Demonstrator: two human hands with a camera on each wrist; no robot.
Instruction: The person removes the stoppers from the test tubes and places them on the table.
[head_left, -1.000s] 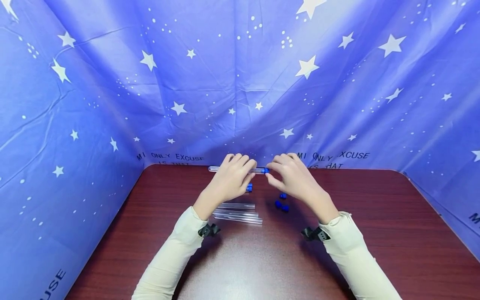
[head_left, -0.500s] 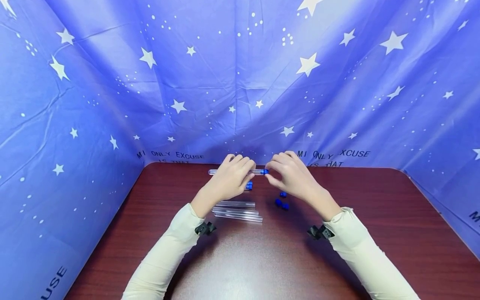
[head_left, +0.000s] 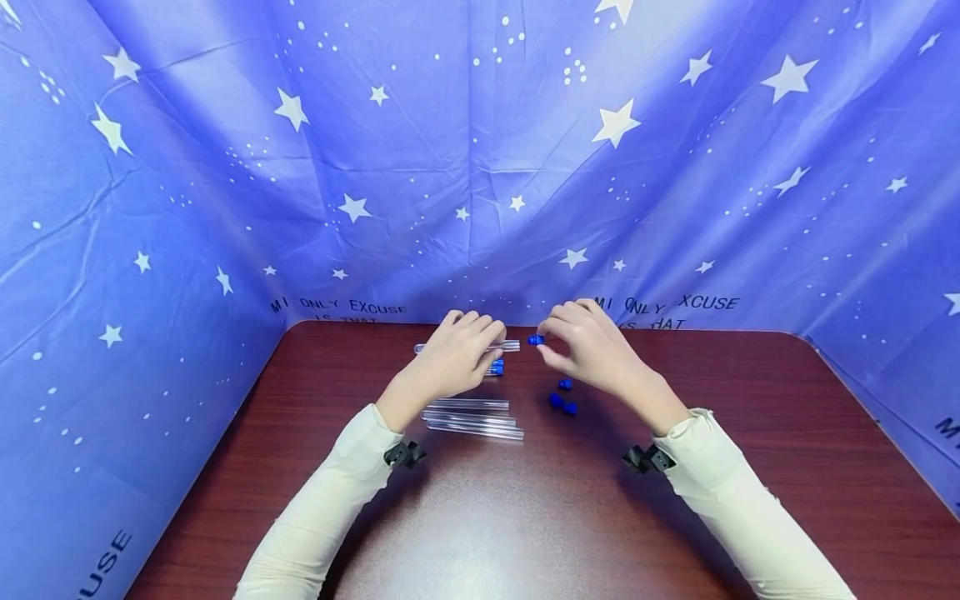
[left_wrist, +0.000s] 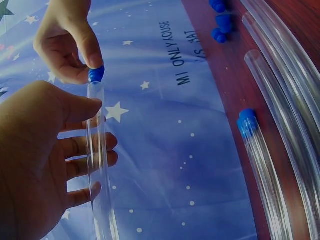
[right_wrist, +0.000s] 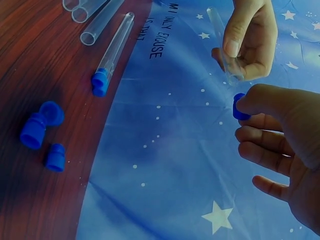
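My left hand point(head_left: 453, 354) pinches a clear test tube point(left_wrist: 102, 165) between thumb and fingers. The tube is held sideways above the table's far part, its open mouth facing right. Opposite that mouth, my right hand point(head_left: 592, 350) holds a blue stopper point(right_wrist: 240, 106) by thumb and forefinger. A small gap separates stopper and tube in the head view. Below the left hand lie test tubes with blue stoppers point(left_wrist: 247, 120) in their ends. Nearer the front are several open tubes point(head_left: 472, 417). Three loose blue stoppers point(right_wrist: 34, 131) lie below the right hand.
The dark red wooden table point(head_left: 750, 433) is bounded at the back and sides by a blue curtain point(head_left: 420, 208) with white stars and lettering. Black wrist cameras point(head_left: 405, 454) sit on both cuffs. The table's far edge runs just behind the hands.
The blue stopper was at the tube's mouth in both earlier frames; now it is apart from it, to the right. The left hand has shifted slightly left with the tube.
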